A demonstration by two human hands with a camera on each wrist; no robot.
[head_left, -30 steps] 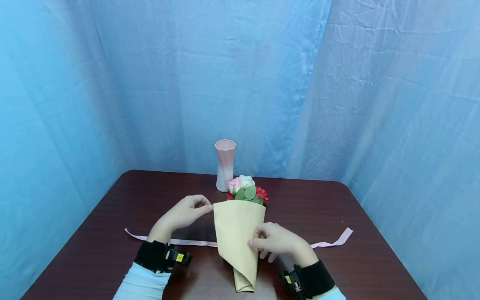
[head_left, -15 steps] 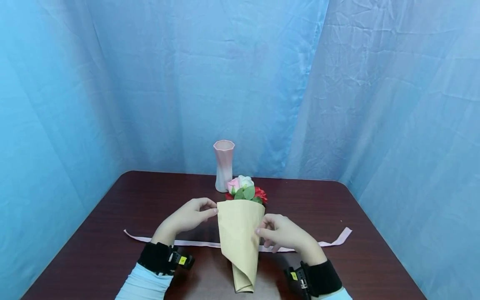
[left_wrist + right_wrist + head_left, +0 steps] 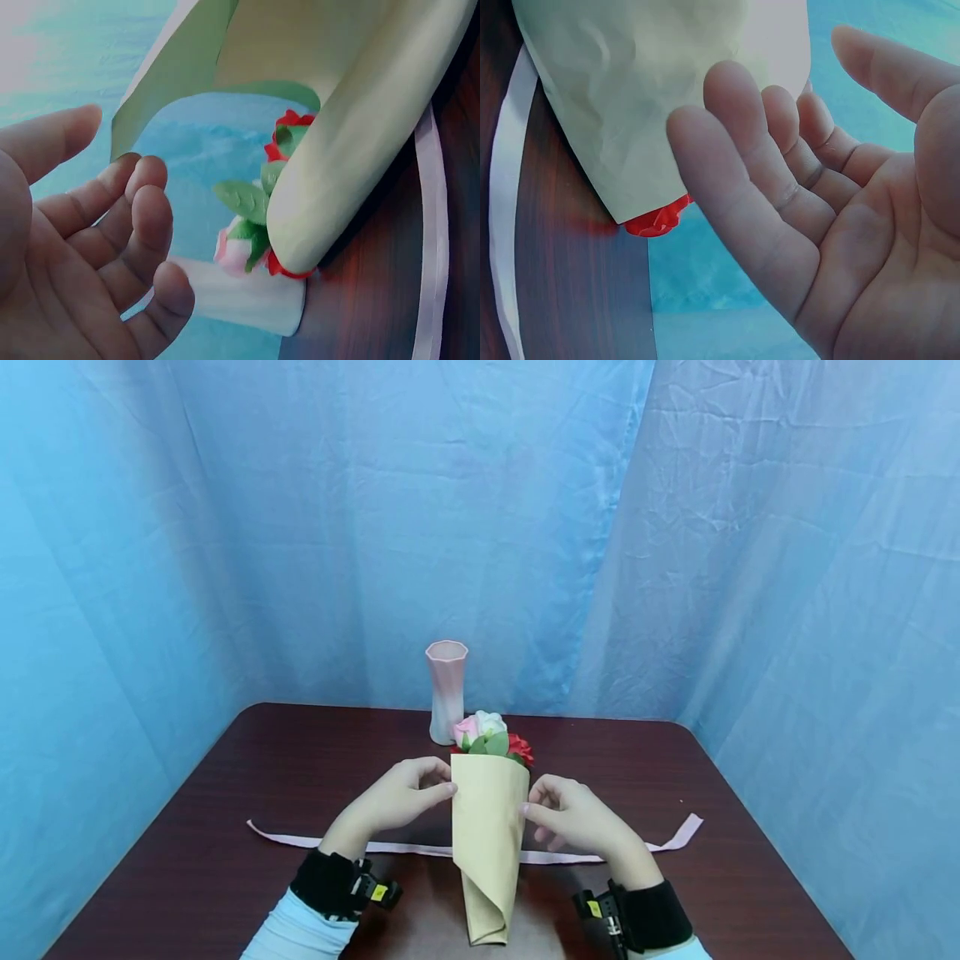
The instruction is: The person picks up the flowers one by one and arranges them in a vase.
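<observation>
Cream paper wrap [image 3: 487, 827] lies mid-table, folded narrow end near, wide end far. Pink rose [image 3: 467, 729], white rose [image 3: 491, 723] and red rose [image 3: 520, 747] poke out the far end with green leaves [image 3: 491, 744]. Left hand [image 3: 408, 789] is at the paper's upper left edge, thumb and fingertips apart, fingers loosely bent; I can't tell how firmly they touch. Right hand [image 3: 573, 814] is by the right edge, thumb well off the spread fingers, nothing in its grasp; contact unclear from here. Pale pink ribbon [image 3: 412, 849] runs left to right under the wrap. Pink-and-white vase [image 3: 447, 693] stands upright just beyond the flowers, slightly left. Dark wood table [image 3: 300, 752], blue curtains [image 3: 405, 527] around the far side.
</observation>
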